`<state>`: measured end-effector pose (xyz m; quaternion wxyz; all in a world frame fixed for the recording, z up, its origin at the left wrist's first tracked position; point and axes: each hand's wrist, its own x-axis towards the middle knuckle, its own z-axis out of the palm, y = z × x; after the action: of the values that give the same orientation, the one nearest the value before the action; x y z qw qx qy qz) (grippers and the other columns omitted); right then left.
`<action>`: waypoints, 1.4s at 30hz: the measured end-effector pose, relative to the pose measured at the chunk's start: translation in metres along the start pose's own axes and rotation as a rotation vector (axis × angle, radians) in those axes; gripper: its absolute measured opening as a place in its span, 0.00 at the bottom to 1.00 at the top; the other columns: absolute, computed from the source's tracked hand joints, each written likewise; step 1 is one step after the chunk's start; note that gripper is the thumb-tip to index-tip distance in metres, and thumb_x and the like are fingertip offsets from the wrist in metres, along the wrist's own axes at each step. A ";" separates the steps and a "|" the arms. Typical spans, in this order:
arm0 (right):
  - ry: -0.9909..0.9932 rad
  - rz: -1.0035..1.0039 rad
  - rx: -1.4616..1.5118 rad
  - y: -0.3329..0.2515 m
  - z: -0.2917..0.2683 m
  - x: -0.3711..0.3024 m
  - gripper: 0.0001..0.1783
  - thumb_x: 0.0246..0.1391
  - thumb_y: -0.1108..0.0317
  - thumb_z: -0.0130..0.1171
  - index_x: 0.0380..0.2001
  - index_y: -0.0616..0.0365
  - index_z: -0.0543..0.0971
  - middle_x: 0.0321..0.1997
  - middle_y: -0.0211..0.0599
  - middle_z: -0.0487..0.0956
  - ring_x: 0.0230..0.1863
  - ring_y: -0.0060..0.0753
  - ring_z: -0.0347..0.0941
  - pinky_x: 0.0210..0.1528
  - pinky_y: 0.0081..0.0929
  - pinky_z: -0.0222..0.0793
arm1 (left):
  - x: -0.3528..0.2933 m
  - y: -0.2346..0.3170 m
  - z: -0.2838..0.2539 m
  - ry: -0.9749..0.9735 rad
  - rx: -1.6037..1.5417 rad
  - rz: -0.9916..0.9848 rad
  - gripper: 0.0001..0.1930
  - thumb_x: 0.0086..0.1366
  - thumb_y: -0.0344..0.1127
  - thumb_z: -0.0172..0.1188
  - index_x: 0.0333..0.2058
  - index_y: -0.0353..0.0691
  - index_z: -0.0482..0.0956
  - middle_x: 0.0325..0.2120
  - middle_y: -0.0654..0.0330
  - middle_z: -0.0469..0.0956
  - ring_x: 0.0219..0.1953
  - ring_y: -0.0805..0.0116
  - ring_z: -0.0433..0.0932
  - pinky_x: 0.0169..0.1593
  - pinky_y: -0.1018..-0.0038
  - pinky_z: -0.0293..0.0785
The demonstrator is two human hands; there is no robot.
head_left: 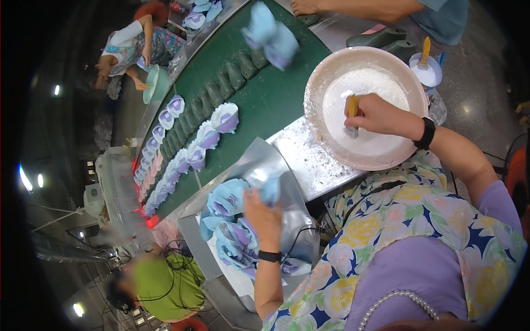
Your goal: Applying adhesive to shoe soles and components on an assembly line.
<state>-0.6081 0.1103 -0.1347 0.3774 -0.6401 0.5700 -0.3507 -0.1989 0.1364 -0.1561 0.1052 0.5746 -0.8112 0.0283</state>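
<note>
My right hand (375,114) is closed round the yellow handle of a brush (351,107), its bristle end down in white paste (367,83) inside a pink basin (312,91). To the left, my left hand (264,218) is over a metal bin (276,157) piled with light-blue and purple shoe uppers (229,198). A blurred light-blue shoe upper (270,190) is at its fingertips and seems gripped; the fingers are partly smeared. Another blue and purple piece (270,36), blurred by motion, is above the far end of the green belt.
The green belt (259,107) carries rows of dark shoe-shaped forms (212,94) and shoe uppers (204,135). A white tub (428,71) with a brush stands beyond the basin. Co-workers include a far arm (364,8), a person at the left (132,41) and one in green (165,287).
</note>
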 end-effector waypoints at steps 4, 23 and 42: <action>-0.006 -0.033 -0.154 -0.002 0.002 0.005 0.09 0.48 0.70 0.65 0.28 0.64 0.76 0.25 0.41 0.78 0.26 0.42 0.74 0.32 0.31 0.69 | -0.028 -0.004 0.026 -0.308 -0.298 0.212 0.35 0.49 0.26 0.64 0.59 0.37 0.67 0.60 0.40 0.63 0.60 0.41 0.64 0.62 0.53 0.61; 0.143 -0.244 -0.186 0.002 -0.058 0.005 0.10 0.49 0.68 0.64 0.27 0.60 0.73 0.26 0.42 0.76 0.31 0.45 0.74 0.37 0.34 0.68 | 0.110 0.018 -0.028 -0.294 -1.547 -0.531 0.23 0.68 0.36 0.55 0.60 0.40 0.66 0.54 0.56 0.73 0.54 0.61 0.75 0.56 0.62 0.74; 0.409 0.032 0.351 -0.034 -0.038 0.000 0.20 0.50 0.58 0.64 0.29 0.70 0.78 0.24 0.50 0.80 0.26 0.40 0.79 0.32 0.32 0.72 | 0.149 0.136 0.026 0.186 -1.430 0.015 0.32 0.59 0.29 0.63 0.60 0.32 0.62 0.54 0.54 0.70 0.55 0.63 0.71 0.59 0.67 0.67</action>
<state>-0.6257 0.1095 -0.0870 0.3650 -0.4716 0.5747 -0.5604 -0.3773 0.0403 -0.1416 0.5241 0.3547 -0.6229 -0.4598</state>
